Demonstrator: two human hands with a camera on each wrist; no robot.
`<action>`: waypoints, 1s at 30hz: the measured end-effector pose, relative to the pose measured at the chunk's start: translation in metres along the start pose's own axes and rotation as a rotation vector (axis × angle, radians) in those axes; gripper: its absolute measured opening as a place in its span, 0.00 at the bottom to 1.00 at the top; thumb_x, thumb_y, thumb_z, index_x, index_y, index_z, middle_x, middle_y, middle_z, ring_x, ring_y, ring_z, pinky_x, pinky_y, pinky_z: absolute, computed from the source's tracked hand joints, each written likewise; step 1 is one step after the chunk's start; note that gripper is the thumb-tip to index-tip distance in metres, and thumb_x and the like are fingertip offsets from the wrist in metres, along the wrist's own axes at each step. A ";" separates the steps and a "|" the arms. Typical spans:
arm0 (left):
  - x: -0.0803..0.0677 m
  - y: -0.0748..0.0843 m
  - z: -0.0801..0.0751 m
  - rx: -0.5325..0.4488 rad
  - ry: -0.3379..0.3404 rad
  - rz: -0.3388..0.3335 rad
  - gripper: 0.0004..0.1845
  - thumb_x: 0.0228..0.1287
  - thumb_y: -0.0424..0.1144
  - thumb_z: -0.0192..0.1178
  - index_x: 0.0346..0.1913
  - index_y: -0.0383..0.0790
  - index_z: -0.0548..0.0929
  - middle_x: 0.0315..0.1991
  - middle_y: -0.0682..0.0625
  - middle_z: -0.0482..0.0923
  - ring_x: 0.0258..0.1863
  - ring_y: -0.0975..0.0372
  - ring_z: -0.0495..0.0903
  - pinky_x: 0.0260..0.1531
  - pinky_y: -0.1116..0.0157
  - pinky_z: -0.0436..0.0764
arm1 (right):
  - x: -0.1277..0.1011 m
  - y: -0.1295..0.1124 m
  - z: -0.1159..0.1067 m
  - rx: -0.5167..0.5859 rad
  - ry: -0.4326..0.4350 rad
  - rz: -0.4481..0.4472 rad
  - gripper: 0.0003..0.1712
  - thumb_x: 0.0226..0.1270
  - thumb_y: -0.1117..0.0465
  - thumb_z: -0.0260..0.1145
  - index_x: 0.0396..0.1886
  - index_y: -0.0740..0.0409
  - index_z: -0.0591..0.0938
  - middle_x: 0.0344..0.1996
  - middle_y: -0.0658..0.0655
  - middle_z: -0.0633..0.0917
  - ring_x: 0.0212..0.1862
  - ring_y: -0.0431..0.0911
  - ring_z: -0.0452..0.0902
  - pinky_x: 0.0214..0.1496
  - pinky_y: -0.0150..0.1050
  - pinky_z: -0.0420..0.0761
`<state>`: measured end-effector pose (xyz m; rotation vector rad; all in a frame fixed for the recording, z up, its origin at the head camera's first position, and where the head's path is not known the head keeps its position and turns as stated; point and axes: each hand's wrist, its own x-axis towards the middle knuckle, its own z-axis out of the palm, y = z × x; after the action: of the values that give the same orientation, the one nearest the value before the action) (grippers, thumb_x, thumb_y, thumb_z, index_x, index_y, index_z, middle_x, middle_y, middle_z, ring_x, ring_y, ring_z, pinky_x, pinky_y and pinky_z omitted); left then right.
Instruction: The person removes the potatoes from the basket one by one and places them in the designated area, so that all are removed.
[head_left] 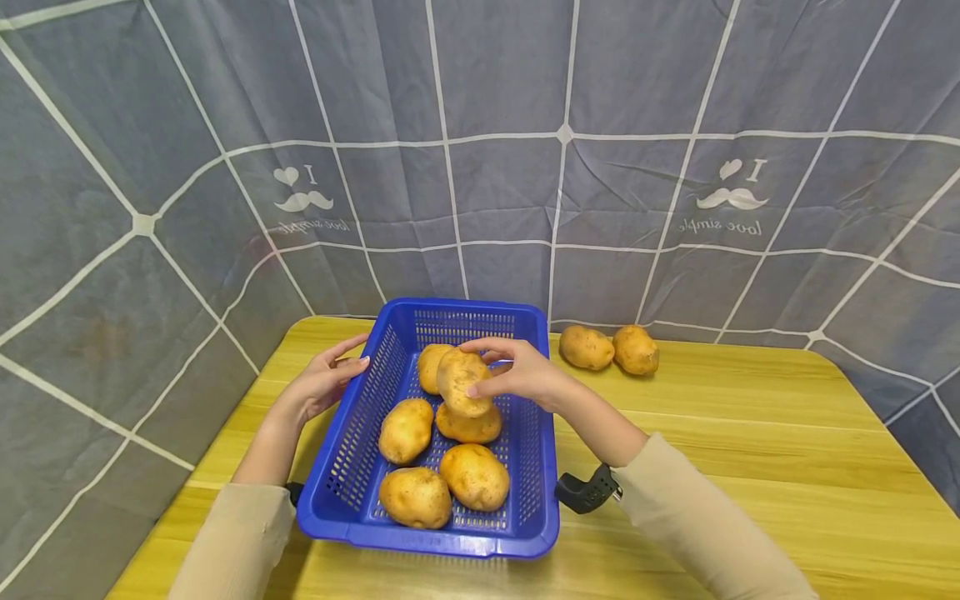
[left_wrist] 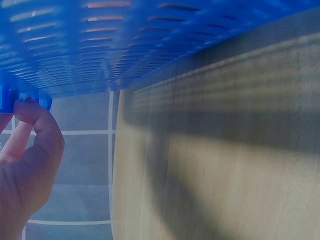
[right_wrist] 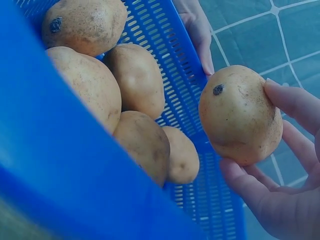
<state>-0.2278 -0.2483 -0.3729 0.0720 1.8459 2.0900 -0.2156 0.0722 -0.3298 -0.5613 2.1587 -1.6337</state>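
Your right hand (head_left: 525, 372) pinches a tan, speckled potato (head_left: 462, 382) above the blue slotted basket (head_left: 352, 467); your left hand (head_left: 324, 385) grips the basket's left rim.

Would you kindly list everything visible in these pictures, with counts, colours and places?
basket: one, blue perforated plastic, on the table in front of the person.
potatoes in basket: five, yellow-brown, lying on the basket floor.
held potato: one, yellow-brown, above the basket, in the right hand.
loose potatoes: two, yellow-brown, side by side on the table behind the basket to the right.
table: one, yellow wood.
backdrop cloth: grey with white lines and moustache prints, behind the table.
left hand: grips the basket's left rim.
right hand: holds the potato over the basket.
sleeves: two, beige.
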 end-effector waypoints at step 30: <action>0.001 0.000 -0.001 0.062 0.009 0.004 0.35 0.68 0.32 0.52 0.73 0.36 0.48 0.37 0.52 0.80 0.34 0.63 0.82 0.37 0.66 0.82 | -0.040 0.014 -0.046 0.032 0.039 0.033 0.37 0.49 0.65 0.74 0.62 0.58 0.73 0.54 0.66 0.68 0.44 0.53 0.76 0.46 0.43 0.78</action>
<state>-0.2291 -0.2489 -0.3733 0.0819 1.9176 2.0391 -0.2068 0.1346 -0.3291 -0.4857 2.1537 -1.6713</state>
